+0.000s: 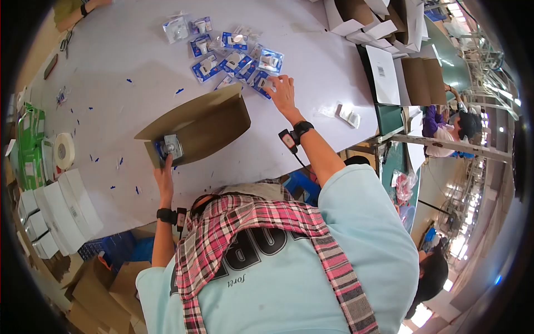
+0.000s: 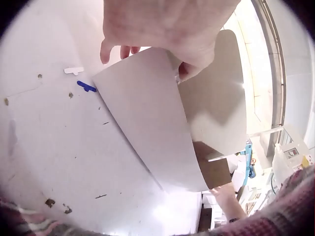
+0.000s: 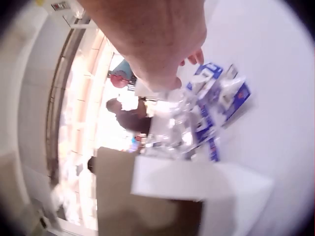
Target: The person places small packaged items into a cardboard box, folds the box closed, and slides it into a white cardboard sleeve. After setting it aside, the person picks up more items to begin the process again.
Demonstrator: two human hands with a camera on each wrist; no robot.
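Observation:
My left hand (image 1: 163, 179) grips the end wall of an open cardboard box (image 1: 200, 131), white outside and brown inside. In the left wrist view the thumb lies inside the box wall (image 2: 142, 113) and the fingers outside. A clear-and-blue blister pack (image 1: 172, 146) is in the box at that end. My right hand (image 1: 283, 96) reaches over the near edge of a pile of blue-and-white blister packs (image 1: 236, 60), its bent fingers spread at a pack (image 1: 259, 82). The right wrist view is blurred there, with fingertips close to the packs (image 3: 209, 76).
Small blue plastic bits (image 1: 179, 91) dot the white table. A tape roll (image 1: 64, 151), green packages (image 1: 30, 145) and white cartons (image 1: 72, 206) line the left. Open boxes (image 1: 384, 22) stand at far right; a small white item (image 1: 349, 116) lies right of my hand.

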